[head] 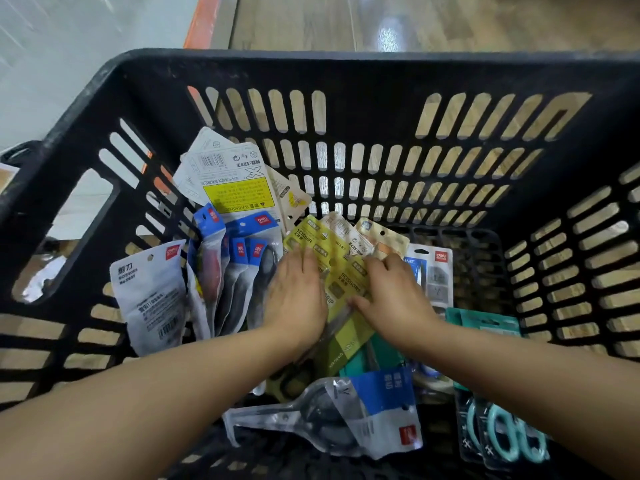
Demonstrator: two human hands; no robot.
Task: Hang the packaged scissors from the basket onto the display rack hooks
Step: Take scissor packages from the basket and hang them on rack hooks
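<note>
- Both hands reach down into a black slotted basket (pixel 374 74) that stands on a wood-look floor (pixel 450 19).
- The left hand (pixel 296 292) lies palm down, fingers fairly straight and close together, resting on the left edge of a stack of yellow scissor packs (pixel 341 261) in the middle of the basket.
- The right hand (pixel 394 292) also lies palm down on the same stack from the right; its fingers bend slightly and the thumb presses the yellow card. Whether any finger hooks under a pack, I cannot tell.
- Neither hand lifts anything clear of the pile.
- To the left of the left hand, several blue-topped scissor bags (pixel 239 271) stand on edge, and a white scissor bag (pixel 149 292) leans against the basket's left wall.
- Behind them a white card with a yellow warning label (pixel 232 181) leans on the far wall.
- Nearer the person lie a clear bag with blue label (pixel 332 414), a teal pack (pixel 485 323) and packs with mint-green handles (pixel 509 438).
</note>
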